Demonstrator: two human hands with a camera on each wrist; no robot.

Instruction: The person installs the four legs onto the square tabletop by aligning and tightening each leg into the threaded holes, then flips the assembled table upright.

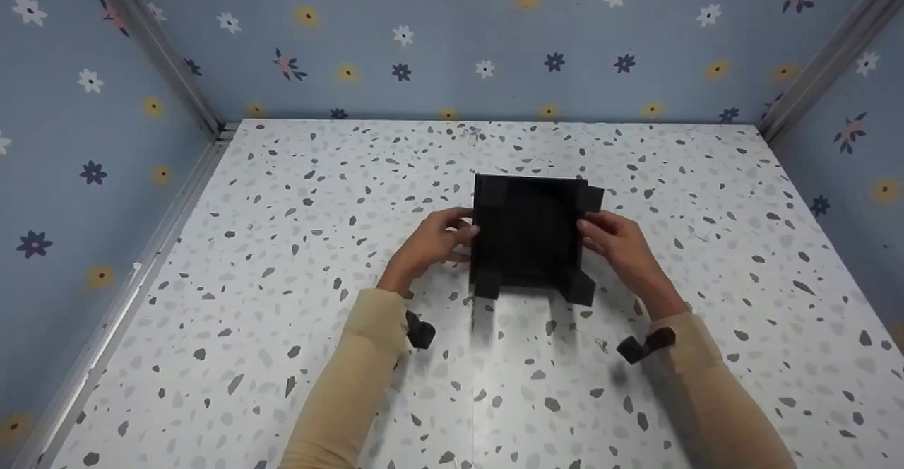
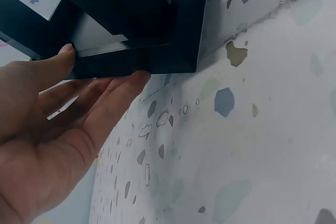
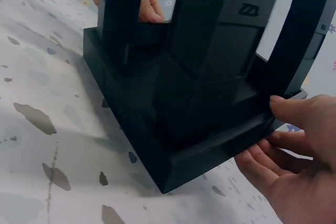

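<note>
A small black square stand (image 1: 526,232) with thick posts rising from its corners is held between my two hands. My left hand (image 1: 432,243) grips its left side, thumb on the rim and fingers underneath in the left wrist view. On the opposite side, my right hand (image 1: 627,248) pinches the rim the same way. The posts (image 3: 215,51) point up from the low-walled base (image 3: 210,150) in the right wrist view. The stand looks tilted, its posts turned toward the head camera. Whether its lower edge touches the table cannot be told.
The white speckled table (image 1: 318,193) spreads around the stand. Blue flowered panels (image 1: 452,38) enclose it at the back and both sides, with metal rails (image 1: 155,45) at the corners. A small black device (image 1: 421,331) is on the left wrist, another (image 1: 646,345) on the right.
</note>
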